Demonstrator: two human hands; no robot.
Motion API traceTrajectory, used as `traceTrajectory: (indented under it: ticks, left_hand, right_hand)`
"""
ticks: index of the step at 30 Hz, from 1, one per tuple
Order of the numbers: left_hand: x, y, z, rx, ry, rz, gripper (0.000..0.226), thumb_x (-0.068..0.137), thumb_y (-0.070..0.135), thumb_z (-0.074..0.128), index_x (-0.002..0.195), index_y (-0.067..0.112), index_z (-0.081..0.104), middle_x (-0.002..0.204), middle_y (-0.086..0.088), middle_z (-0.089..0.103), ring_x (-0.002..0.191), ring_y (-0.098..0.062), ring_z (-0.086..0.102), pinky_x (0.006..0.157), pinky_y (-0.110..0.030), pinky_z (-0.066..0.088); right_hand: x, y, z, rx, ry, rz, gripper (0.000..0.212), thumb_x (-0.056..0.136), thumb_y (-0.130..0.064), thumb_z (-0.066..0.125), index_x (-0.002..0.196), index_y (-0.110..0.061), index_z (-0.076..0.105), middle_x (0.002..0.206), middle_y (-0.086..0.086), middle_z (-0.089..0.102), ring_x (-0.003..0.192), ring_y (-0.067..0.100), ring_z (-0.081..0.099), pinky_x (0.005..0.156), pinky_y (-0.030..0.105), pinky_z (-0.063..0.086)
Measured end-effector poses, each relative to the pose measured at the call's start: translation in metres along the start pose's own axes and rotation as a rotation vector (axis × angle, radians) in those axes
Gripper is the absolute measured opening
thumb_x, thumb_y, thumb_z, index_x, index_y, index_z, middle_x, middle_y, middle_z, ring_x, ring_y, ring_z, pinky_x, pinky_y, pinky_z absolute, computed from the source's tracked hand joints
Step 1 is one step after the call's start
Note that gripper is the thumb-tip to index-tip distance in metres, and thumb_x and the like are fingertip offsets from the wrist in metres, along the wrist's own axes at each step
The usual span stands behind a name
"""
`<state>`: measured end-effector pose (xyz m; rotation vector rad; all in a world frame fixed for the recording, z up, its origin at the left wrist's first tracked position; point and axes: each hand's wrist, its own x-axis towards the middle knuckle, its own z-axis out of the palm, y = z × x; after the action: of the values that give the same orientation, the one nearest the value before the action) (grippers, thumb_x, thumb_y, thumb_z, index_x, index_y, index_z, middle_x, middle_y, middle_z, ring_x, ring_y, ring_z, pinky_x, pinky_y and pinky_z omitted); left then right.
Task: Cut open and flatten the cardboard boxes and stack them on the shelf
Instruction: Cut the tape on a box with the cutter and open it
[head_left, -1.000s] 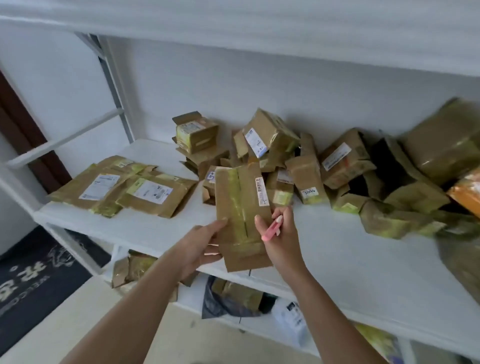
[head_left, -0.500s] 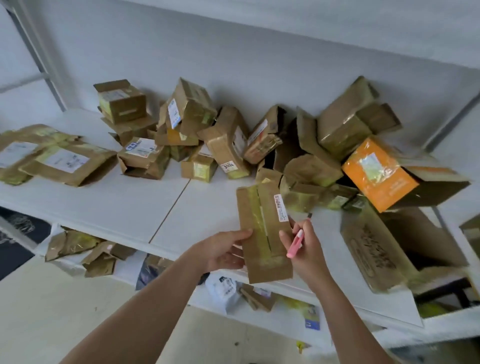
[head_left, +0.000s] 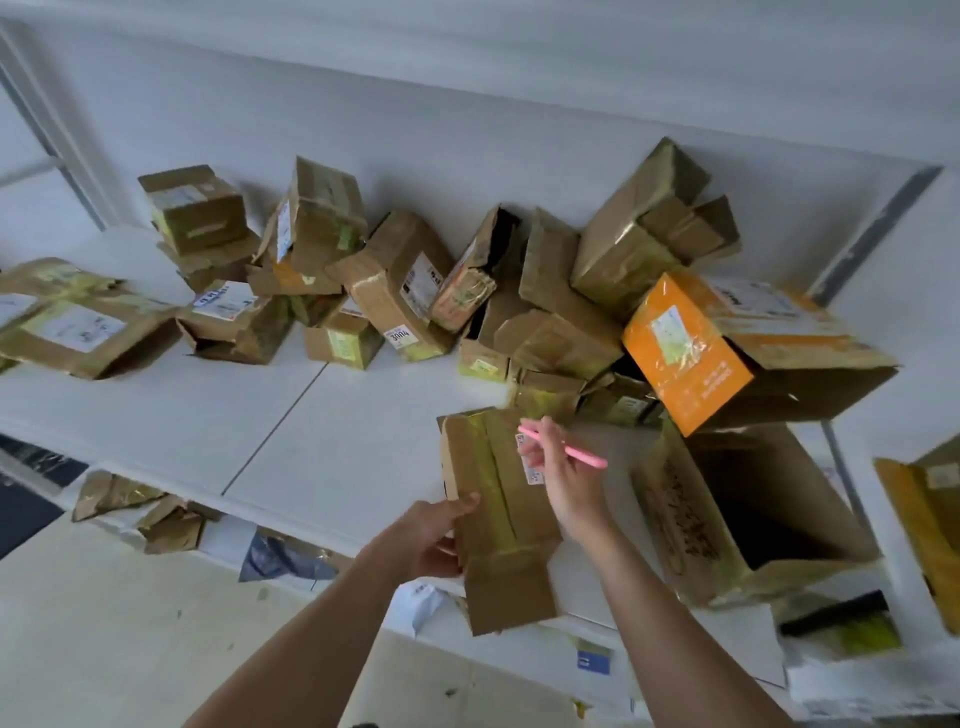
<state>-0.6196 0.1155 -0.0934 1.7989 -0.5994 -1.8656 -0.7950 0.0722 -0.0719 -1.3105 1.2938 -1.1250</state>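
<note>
My left hand (head_left: 432, 535) grips the left edge of a flattened brown cardboard box (head_left: 498, 519) with yellow-green tape, held upright over the front of the white shelf (head_left: 332, 431). My right hand (head_left: 563, 475) holds a pink cutter (head_left: 563, 448) between its fingers and rests on the box's right side by a small white label. A heap of taped cardboard boxes (head_left: 395, 291) lies along the back of the shelf. A stack of flattened boxes (head_left: 72, 322) lies at the far left.
An orange box (head_left: 691, 348) lies on its side at the right, above a large open brown box (head_left: 748, 519). Another box (head_left: 924, 525) shows at the right edge. Cardboard scraps (head_left: 156, 519) and a dark bag (head_left: 283, 558) sit on the lower shelf. The floor lies below.
My view has swung right, away from the flattened stack and toward the orange and large open boxes. Both hands kept hold of the flat box; the pink cutter now points out to the right.
</note>
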Motion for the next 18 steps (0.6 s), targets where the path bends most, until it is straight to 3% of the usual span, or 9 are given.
traceTrajectory:
  ticks: [3,4,5,7,10,12,18]
  left_hand:
    - [0.003,0.005,0.000,0.414,0.271,0.135,0.057,0.081,0.058,0.071,0.101,0.005,0.062,0.100,-0.014,0.069,0.085,-0.030,0.071,0.074,-0.036,0.061]
    - [0.003,0.007,-0.002,0.616,0.382,0.190,0.060,0.079,0.061,0.069,0.106,0.008,0.061,0.106,-0.010,0.067,0.094,-0.029,0.069,0.075,-0.034,0.057]
    - [0.004,0.009,-0.005,0.764,0.453,0.269,0.069,0.078,0.063,0.069,0.123,0.011,0.054,0.121,-0.007,0.063,0.109,-0.028,0.063,0.079,-0.032,0.051]
    - [0.012,0.011,-0.011,0.828,0.411,0.468,0.093,0.079,0.055,0.073,0.152,0.020,0.026,0.151,-0.001,0.041,0.136,-0.025,0.043,0.098,-0.036,0.042]
    - [0.018,0.015,-0.017,0.868,0.243,0.598,0.098,0.083,0.045,0.074,0.157,0.025,0.012,0.163,0.007,0.017,0.147,-0.017,0.026,0.116,-0.035,0.028]
    - [0.022,0.017,-0.021,0.894,0.200,0.562,0.098,0.083,0.045,0.074,0.157,0.027,0.012,0.162,0.007,0.020,0.147,-0.017,0.025,0.117,-0.037,0.027]
    - [0.022,0.025,-0.026,0.973,0.210,0.467,0.102,0.077,0.049,0.078,0.156,0.036,0.014,0.156,0.002,0.035,0.144,-0.022,0.030,0.112,-0.045,0.034]
  right_hand:
    - [0.007,0.016,0.025,0.154,0.075,0.079,0.018,0.103,-0.016,0.049,0.101,-0.018,0.067,0.085,0.005,0.069,0.079,0.015,0.066,0.082,0.032,0.056]
    - [0.006,0.020,0.029,0.169,0.103,0.072,0.016,0.102,-0.011,0.050,0.102,-0.015,0.066,0.088,0.008,0.069,0.080,0.016,0.067,0.081,0.031,0.056]
    - [0.005,0.024,0.032,0.170,0.121,0.051,0.015,0.101,-0.008,0.051,0.102,-0.012,0.065,0.089,0.009,0.070,0.080,0.015,0.068,0.078,0.027,0.056]
    - [0.003,0.028,0.036,0.141,0.129,-0.003,0.017,0.099,-0.004,0.053,0.099,-0.012,0.068,0.086,0.006,0.071,0.077,0.011,0.068,0.070,0.019,0.054]
    - [0.009,0.030,0.036,0.092,0.133,-0.035,0.016,0.098,-0.006,0.056,0.096,-0.011,0.071,0.080,0.005,0.072,0.074,0.012,0.068,0.068,0.019,0.053]
    - [0.018,0.028,0.035,0.077,0.128,-0.037,0.012,0.097,-0.006,0.057,0.099,-0.007,0.069,0.082,0.006,0.072,0.073,0.010,0.068,0.067,0.018,0.053]
    - [0.029,0.031,0.038,-0.053,0.082,-0.104,0.015,0.092,-0.004,0.064,0.090,-0.019,0.067,0.087,-0.003,0.072,0.075,0.008,0.068,0.062,0.019,0.053]
